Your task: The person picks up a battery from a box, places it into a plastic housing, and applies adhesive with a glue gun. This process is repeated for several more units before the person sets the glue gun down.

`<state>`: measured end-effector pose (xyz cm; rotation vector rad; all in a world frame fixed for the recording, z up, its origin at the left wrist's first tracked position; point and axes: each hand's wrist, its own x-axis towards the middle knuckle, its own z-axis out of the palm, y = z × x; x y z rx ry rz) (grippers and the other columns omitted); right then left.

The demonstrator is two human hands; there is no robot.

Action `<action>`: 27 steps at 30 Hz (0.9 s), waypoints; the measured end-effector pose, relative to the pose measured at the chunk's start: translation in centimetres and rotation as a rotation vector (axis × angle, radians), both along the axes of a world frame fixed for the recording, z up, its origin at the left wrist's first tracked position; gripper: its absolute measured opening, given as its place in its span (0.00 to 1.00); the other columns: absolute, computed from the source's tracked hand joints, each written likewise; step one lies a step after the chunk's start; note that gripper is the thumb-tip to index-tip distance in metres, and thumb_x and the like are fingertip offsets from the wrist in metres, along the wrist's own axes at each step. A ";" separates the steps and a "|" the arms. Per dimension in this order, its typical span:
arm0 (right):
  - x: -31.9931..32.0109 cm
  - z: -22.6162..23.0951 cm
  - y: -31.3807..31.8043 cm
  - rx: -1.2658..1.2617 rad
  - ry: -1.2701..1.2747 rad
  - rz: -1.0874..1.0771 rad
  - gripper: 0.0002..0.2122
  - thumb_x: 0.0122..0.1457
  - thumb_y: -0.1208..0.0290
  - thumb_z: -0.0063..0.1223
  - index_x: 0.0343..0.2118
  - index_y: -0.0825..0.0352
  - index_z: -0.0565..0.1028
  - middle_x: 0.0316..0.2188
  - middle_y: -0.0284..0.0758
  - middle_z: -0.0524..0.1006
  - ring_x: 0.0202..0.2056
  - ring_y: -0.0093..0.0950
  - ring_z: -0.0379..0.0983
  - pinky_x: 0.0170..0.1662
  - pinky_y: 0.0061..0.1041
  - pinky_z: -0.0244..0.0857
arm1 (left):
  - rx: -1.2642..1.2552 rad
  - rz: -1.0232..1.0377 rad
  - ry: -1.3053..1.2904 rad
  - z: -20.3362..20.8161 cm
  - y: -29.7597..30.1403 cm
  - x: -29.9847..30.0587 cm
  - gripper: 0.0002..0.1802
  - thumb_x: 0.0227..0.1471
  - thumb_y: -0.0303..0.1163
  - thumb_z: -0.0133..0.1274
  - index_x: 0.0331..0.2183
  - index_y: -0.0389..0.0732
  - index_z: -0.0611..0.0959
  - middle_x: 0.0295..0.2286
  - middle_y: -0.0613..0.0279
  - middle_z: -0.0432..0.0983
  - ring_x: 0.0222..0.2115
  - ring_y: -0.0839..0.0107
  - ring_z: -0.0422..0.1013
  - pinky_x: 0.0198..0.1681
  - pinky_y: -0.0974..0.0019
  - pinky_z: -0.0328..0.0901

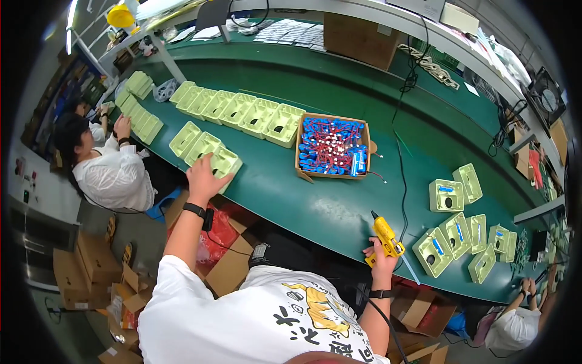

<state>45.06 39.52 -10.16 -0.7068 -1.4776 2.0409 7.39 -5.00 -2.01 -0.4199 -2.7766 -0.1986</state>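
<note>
My right hand (382, 257) is wrapped round the handle of a yellow hot glue gun (386, 235), its dark nozzle pointing up and away over the bench edge. A pale glue stick (410, 268) juts from its rear. At left, my left hand (205, 177) is over the nearest of a short row of pale green plastic housings (227, 159), with thumb and fingers spread apart. The fingers seem to touch the housing, though part of the contact is hidden. Beyond them runs a longer row of similar housings (242, 113).
An open cardboard box (333, 175) holds blue battery packs with red wires (327, 145). Housings with blue packs inside (438, 244) stand at right. A black cable (403, 182) crosses the green bench (315, 212). Co-workers sit at left (112, 173) and far right (515, 327).
</note>
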 end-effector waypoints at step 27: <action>0.2 0.0 0.0 -0.032 0.035 0.023 0.13 0.73 0.76 0.64 0.56 0.75 0.81 0.44 0.41 0.88 0.29 0.25 0.82 0.37 0.30 0.82 | -0.440 -0.993 -0.156 9.2 9.3 4.7 0.06 0.50 0.37 0.70 0.28 0.47 0.92 0.49 0.63 0.84 0.49 0.58 0.81 0.51 0.54 0.76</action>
